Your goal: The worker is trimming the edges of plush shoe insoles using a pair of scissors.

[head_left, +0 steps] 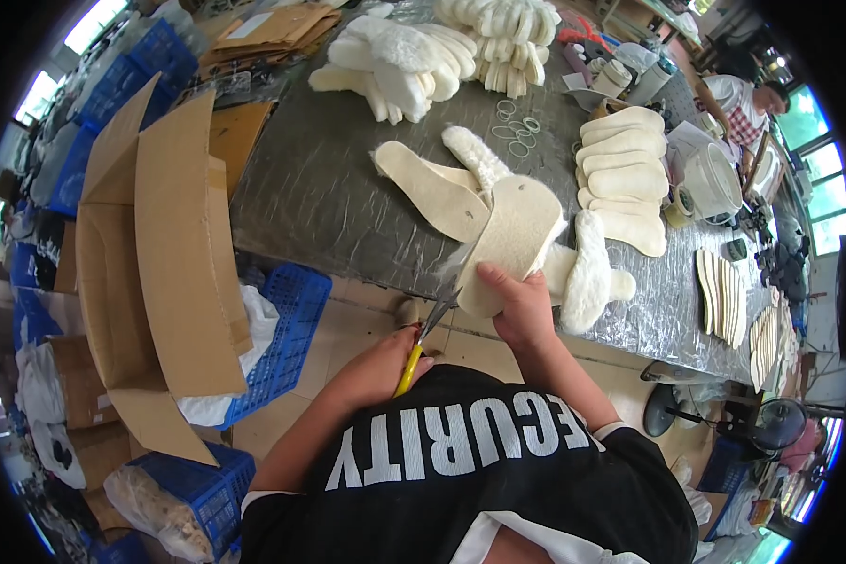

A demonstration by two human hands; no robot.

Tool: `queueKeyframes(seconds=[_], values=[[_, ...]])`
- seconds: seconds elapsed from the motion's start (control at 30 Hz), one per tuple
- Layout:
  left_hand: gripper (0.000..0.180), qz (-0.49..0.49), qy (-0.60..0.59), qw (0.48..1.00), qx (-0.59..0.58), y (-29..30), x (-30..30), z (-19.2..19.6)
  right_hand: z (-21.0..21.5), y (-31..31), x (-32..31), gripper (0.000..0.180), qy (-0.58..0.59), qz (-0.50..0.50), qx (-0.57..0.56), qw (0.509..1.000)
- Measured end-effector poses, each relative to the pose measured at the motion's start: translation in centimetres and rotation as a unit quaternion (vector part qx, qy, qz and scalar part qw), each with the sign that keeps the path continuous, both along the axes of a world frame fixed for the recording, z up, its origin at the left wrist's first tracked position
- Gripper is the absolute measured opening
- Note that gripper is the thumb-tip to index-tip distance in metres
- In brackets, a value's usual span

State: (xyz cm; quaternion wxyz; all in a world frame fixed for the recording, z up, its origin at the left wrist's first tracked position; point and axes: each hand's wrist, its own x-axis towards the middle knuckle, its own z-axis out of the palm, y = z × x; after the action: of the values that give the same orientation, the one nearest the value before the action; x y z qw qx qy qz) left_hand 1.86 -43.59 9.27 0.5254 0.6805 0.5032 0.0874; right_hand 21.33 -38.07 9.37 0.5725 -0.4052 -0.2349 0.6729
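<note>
My left hand [383, 365] is closed round the yellow handle of a pair of scissors [410, 365]. Their blades point up at the near left edge of a cream, fleecy insole [515, 230]. That insole is pinched in my right hand [524, 308], its thumb on top, over the table's front edge. White fibres stick out beside the blades. Under and behind it lie more loose insoles: a flat cream one [432, 193], a fluffy white one [477, 155] and another fluffy one [587, 273] to the right. Whether the blades touch the edge I cannot tell.
The dark table [320, 179] bears piles of fluffy insoles [395, 61], a row of flat ones [623, 169] and several rubber bands [517, 127]. An open cardboard box [183, 254] and a blue crate [287, 329] stand at left. A person [744, 108] is at the far right.
</note>
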Motion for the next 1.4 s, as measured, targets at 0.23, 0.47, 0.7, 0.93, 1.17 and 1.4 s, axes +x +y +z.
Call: queueKeyframes(seconds=[0.23, 0.47, 0.7, 0.93, 1.17, 1.4], values=[[0.028, 0.048, -0.099, 0.992, 0.06, 1.1, 1.8, 0.9, -0.1, -0.7, 0.1, 0.028, -0.064, 0.079, -0.003, 0.995], [0.024, 0.04, -0.039, 0.997, 0.053, 1.1, 2.0, 0.1, -0.2, -0.9, 0.3, 0.026, -0.109, 0.079, 0.013, 0.991], [0.021, 0.037, -0.026, 0.997, 0.057, 0.8, 2.3, 0.5, -0.2, -1.1, 0.9, 0.025, -0.165, 0.106, 0.008, 0.981], [0.019, 0.025, -0.026, 0.998, 0.049, 0.8, 2.2, 1.2, -0.1, -1.1, 0.8, 0.029, -0.078, 0.099, -0.004, 0.992], [0.022, 0.023, -0.012, 0.998, 0.051, 0.8, 2.0, 1.5, -0.7, -1.1, 0.6, 0.029, -0.098, 0.099, 0.021, 0.99], [0.023, 0.026, -0.024, 0.999, 0.036, 0.6, 1.8, 0.4, -0.4, -1.1, 0.4, 0.028, -0.086, 0.081, 0.023, 0.993]])
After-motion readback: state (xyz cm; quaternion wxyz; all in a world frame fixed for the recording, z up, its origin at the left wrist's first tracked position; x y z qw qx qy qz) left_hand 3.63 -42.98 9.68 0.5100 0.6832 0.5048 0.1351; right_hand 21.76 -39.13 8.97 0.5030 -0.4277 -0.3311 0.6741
